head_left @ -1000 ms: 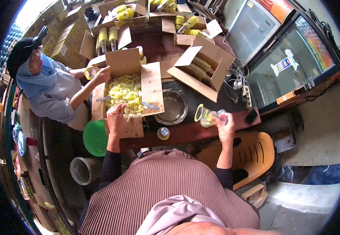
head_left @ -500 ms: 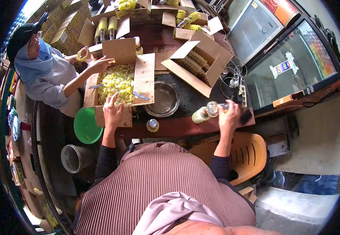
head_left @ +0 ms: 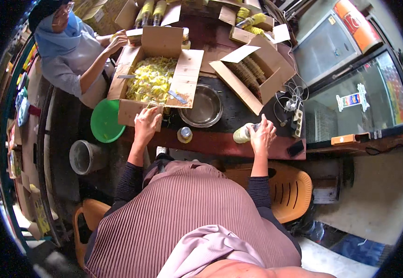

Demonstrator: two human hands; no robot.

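My left hand (head_left: pixel 147 121) is at the front edge of an open cardboard box (head_left: pixel 187 78), fingers bent together in a pinch; what they hold is too small to make out. Loose yellow and pale-green strips (head_left: pixel 153 79) fill the box. Near the table's front edge, my right hand (head_left: pixel 262 134) is closed around the upper end of a pale yellow-green cylindrical container (head_left: pixel 242 134), which looks tilted. Between my hands stands a small jar with a light lid (head_left: pixel 185 134). Behind it is a round metal-looking bowl (head_left: pixel 201 109).
A co-worker (head_left: pixel 71 60) works at the left of the box. A green basin (head_left: pixel 106 121) and a grey bucket (head_left: pixel 88 157) are at the left. Another carton (head_left: pixel 238 88), a power strip (head_left: pixel 298 123) with cables and a dark phone-like object (head_left: pixel 296 148) lie to the right.
My left hand has drawn back from the strips to the box's front edge. My right hand, earlier holding a clear jar above the container, has come down onto the container's end. The view has shifted.
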